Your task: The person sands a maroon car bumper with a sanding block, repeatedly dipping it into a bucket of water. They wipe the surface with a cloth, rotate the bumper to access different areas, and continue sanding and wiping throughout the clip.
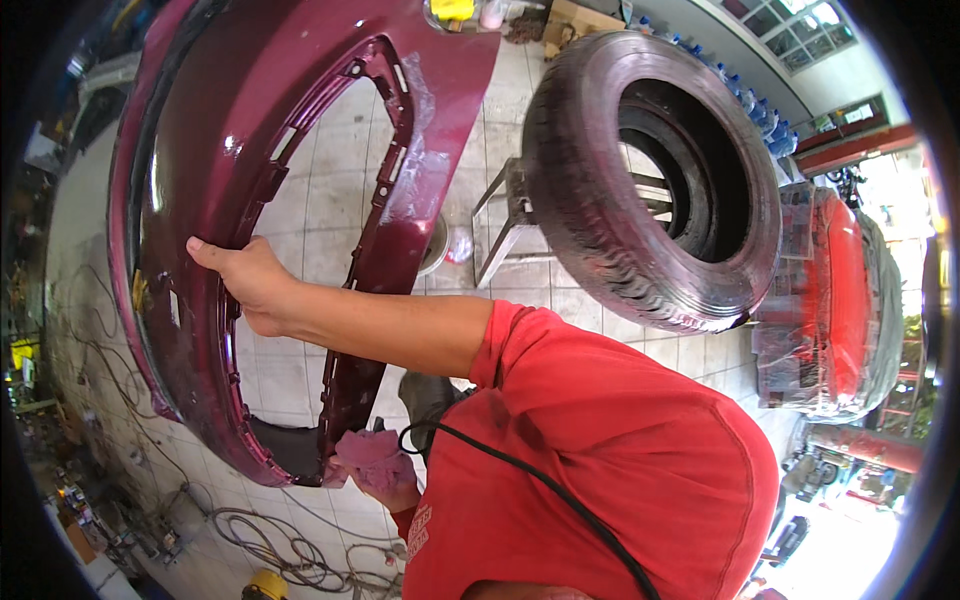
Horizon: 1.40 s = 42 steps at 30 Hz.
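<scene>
A glossy maroon car bumper cover (pixel 205 150) with a long central opening stands upright on my left. Dull grey scuffed patches (pixel 420 165) mark its right portion. My right hand (pixel 248 280) reaches across and is closed on the inner rim of the opening. Its thumb rests on the painted face, while the other fingers are mostly hidden. Lower down, my left hand (pixel 385 485) is wrapped round a crumpled pink-purple cloth (pixel 370 455) beside the lower end of the bumper cover. A black cable (pixel 520 465) runs over my red shirt.
A worn tyre (pixel 575 190) leans on a grey metal stool (pixel 505 220) at upper right. Hoses (pixel 270 535) coil on the tiled floor at lower left. A red bulk under clear plastic (pixel 845 300) stands far right. Several blue bottles (pixel 765 115) line the wall.
</scene>
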Each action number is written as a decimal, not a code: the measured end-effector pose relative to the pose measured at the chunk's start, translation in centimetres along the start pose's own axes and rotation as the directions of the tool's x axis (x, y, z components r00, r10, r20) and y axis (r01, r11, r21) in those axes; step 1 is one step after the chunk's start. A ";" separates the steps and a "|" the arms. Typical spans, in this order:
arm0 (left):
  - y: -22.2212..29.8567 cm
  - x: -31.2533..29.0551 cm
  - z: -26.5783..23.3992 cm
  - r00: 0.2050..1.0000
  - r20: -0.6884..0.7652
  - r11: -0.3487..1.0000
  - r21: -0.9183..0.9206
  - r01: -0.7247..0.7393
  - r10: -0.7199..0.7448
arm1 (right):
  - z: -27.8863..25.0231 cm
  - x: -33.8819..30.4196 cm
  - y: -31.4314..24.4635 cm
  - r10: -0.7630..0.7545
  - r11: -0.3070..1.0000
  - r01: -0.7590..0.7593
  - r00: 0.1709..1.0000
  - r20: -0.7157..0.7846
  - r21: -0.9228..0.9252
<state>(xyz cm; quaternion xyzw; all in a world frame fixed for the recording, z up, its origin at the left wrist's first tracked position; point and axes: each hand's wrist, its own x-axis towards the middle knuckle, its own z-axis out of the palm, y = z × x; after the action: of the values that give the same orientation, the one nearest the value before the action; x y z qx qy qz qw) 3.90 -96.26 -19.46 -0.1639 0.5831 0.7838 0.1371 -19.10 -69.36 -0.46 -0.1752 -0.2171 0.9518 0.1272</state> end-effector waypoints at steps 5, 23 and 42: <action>-0.6 4.5 -2.3 0.837 0.445 0.454 0.703 -0.547 0.319 | -3.5 10.0 8.9 0.113 0.991 -0.120 0.988 -0.108 -0.057; -3.4 10.4 2.6 0.770 -0.120 0.764 -0.287 0.578 -0.627 | -25.1 22.3 20.6 0.310 0.915 -0.398 0.804 -0.507 -0.072; -13.3 19.5 6.1 0.711 -0.151 0.438 -0.866 0.240 -0.687 | -38.6 35.7 20.6 0.456 0.820 -0.571 0.701 -0.549 -0.047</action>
<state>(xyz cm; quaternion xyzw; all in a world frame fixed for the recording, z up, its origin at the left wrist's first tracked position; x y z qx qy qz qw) -9.04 -86.16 -37.57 -0.5570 0.1101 0.8150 0.1160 -39.85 -61.75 -52.39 -0.4888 -0.2180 0.8374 -0.1111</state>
